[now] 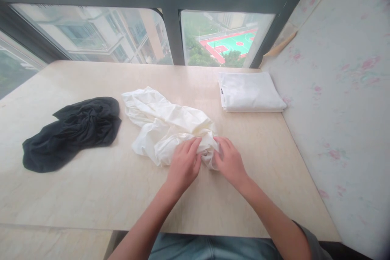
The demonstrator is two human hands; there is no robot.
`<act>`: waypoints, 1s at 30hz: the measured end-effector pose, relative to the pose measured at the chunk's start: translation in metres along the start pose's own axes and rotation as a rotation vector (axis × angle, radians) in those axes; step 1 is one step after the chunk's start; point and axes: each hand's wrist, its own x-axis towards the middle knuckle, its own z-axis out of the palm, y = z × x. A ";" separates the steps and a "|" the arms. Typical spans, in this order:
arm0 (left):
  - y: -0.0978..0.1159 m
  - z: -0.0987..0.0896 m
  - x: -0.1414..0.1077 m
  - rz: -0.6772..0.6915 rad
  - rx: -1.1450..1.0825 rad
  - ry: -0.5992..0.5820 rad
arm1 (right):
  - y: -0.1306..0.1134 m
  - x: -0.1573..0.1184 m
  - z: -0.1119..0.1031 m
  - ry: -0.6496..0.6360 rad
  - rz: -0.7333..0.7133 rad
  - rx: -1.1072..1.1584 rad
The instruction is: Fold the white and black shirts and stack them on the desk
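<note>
A crumpled white garment (170,122) lies bunched on the pale ledge in front of me, its cut hidden by the folds. My left hand (185,161) is on its near right part, with curled fingers gripping the fabric. Just to the right, my right hand (230,160) pinches the garment's right end between thumb and fingers. A small dark mark, perhaps a label, shows on the cloth between both hands. To the left rests a crumpled black cloth (76,130), apart from the white one.
A neatly folded white cloth (251,91) lies at the back right, near the flowered wall (341,122). Dark window frames (169,28) border the back of the marbled ledge (100,195). The ledge's front edge is close to my body.
</note>
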 end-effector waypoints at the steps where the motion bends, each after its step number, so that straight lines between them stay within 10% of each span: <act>1: -0.006 -0.002 0.000 -0.015 0.087 0.018 | 0.003 0.003 -0.002 0.004 0.018 0.000; 9: -0.050 -0.008 0.002 -0.180 0.186 0.039 | 0.012 0.028 -0.035 0.069 0.251 0.140; 18: -0.038 -0.033 0.005 -0.201 -0.251 0.003 | 0.019 0.035 -0.048 0.001 0.422 0.298; 24: -0.027 -0.047 0.008 -0.254 -0.271 0.176 | 0.012 0.037 -0.063 -0.334 0.200 -0.002; 30: -0.015 -0.027 0.019 -0.194 -0.150 0.250 | -0.017 0.057 -0.040 -0.312 -0.334 0.035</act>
